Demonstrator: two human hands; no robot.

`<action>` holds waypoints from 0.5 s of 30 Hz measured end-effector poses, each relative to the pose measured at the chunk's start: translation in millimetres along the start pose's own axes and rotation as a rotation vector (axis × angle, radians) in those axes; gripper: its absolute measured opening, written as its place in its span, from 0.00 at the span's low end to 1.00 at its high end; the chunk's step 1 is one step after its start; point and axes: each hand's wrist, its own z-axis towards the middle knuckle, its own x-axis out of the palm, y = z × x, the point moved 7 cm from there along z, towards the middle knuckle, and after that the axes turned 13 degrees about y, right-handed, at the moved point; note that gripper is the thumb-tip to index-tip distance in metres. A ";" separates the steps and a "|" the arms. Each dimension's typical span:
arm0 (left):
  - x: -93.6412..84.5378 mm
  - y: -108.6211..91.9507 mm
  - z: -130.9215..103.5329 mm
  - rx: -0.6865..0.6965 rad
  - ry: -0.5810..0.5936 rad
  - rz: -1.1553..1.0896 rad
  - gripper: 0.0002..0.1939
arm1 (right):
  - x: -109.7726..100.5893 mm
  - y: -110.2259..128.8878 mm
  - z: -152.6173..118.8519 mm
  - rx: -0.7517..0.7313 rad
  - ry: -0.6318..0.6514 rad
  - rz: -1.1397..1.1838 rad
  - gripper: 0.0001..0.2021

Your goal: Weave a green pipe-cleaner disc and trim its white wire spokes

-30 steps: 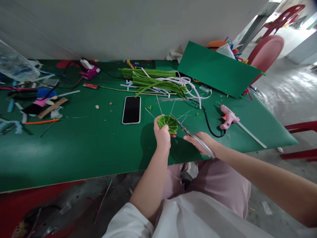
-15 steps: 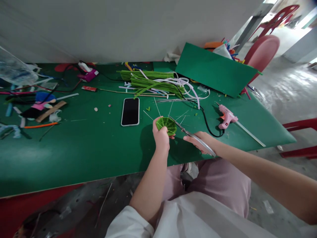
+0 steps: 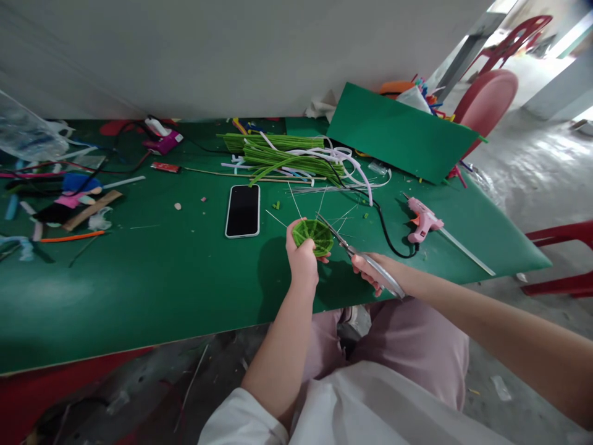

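A small green woven bowl (image 3: 317,233) with thin wires sticking out of its rim is gripped by my left hand (image 3: 303,256), the thumb over its near side. My right hand (image 3: 373,272) is closed around metal scissors (image 3: 377,271), whose blades reach the bowl's right rim, among the wires. Left of the bowl a phone (image 3: 243,211) lies face up. Behind it are bundles of green pipe cleaners (image 3: 287,154) with white and lilac strips over them.
A pink glue gun (image 3: 422,219) lies on the green table (image 3: 208,284) at the right, its black cord curving behind the bowl. A green board (image 3: 398,133) leans at the back. Craft scraps and a small doll (image 3: 74,194) lie at the left.
The fingers of my right hand have shifted on the scissors, and the handles sit slightly lower. The bowl is turned a little in my left hand.
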 end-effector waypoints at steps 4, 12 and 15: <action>0.4 -2.4 -1.9 -0.005 0.001 -0.005 0.27 | -3.0 12.2 -4.4 0.024 -0.085 -0.227 0.26; -0.5 -4.4 -1.6 -0.014 -0.003 -0.021 0.28 | -8.0 28.3 -7.5 0.028 -0.180 -0.590 0.25; -1.6 -4.0 -0.9 -0.016 -0.018 -0.019 0.28 | -7.9 27.6 -5.1 0.036 -0.177 -0.620 0.25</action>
